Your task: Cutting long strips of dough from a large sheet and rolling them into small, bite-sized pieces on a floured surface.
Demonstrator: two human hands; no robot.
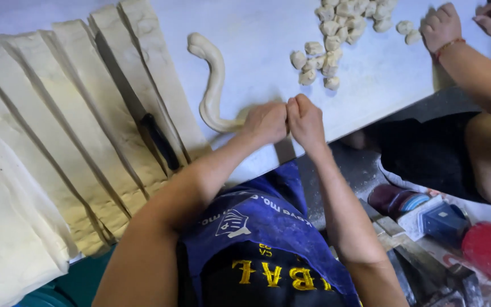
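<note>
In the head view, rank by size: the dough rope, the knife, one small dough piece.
1. Dough rope.
2. Knife, possibly similar in length; it lies nearer the camera.
3. Dough piece, clearly smallest.
</note>
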